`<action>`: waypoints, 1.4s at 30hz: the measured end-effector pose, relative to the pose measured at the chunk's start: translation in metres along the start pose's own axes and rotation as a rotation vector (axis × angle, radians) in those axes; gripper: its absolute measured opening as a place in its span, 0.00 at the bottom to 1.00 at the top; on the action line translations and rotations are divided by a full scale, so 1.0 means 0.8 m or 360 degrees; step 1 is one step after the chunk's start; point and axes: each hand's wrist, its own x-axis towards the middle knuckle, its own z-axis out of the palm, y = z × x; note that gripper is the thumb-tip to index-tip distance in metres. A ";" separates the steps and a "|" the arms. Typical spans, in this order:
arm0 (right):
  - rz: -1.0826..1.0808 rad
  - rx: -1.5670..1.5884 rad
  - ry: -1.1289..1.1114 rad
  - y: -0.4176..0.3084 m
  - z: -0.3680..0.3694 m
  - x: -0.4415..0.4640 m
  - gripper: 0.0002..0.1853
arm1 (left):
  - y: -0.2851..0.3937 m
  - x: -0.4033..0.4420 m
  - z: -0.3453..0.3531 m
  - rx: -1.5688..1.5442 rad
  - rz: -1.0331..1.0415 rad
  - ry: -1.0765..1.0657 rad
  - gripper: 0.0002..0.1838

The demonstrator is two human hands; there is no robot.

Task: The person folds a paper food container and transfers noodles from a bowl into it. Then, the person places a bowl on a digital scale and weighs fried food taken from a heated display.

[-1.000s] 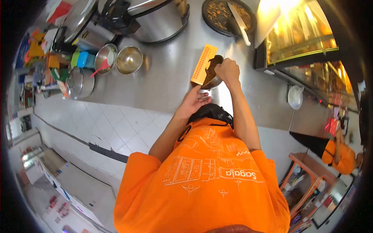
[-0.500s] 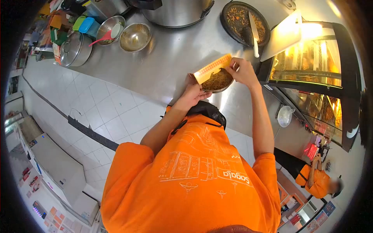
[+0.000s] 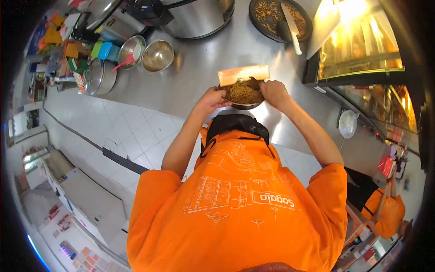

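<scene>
A round metal bowl [image 3: 247,107] of brown noodles [image 3: 244,94] is held between my hands in front of my waist. My left hand [image 3: 213,99] grips its left side, with the thumb near the rim and the fingers underneath. On the other side, my right hand [image 3: 274,94] has its fingers closed at the right rim. A yellow-orange printed wrapper or box panel [image 3: 243,74] rises at the bowl's far edge, blurred by motion. Dark brown material shows between it and the noodles; whether my right fingers also pinch this is hidden.
The steel counter [image 3: 190,68] holds a large pot [image 3: 197,18], an empty metal bowl [image 3: 157,56] and a lidded pot [image 3: 102,78]. A knife [image 3: 291,27] lies across a dark pan [image 3: 260,22] beside a lit glass display case [image 3: 360,50]. Another person in orange [image 3: 385,211] stands at the right.
The wrapper has turned from a slant to nearly level along the bowl's far edge. My right hand has lowered to the bowl's right side. The whole view has shifted slightly.
</scene>
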 end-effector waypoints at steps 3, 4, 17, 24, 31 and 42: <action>-0.0067 0.0356 -0.0076 0.016 -0.007 0.003 0.06 | 0.032 0.001 -0.019 0.0110 -0.0094 -0.0054 0.15; -0.0059 0.0511 -0.0142 0.018 -0.007 0.005 0.06 | 0.035 0.011 -0.031 0.0130 -0.0101 -0.0049 0.15; 0.0419 0.1453 0.0260 -0.030 0.035 -0.042 0.11 | -0.024 -0.040 0.048 0.0333 0.0710 0.0789 0.12; -0.0057 0.1251 0.0425 -0.073 0.002 -0.046 0.07 | -0.002 -0.054 0.076 0.0573 0.0956 0.0737 0.12; 0.0364 0.0962 0.0549 -0.103 0.050 -0.009 0.07 | -0.001 -0.062 0.064 0.1051 0.1091 0.1077 0.09; 0.0232 0.1277 0.0553 -0.112 -0.015 -0.030 0.09 | 0.001 -0.053 0.082 0.1694 0.1500 0.1297 0.05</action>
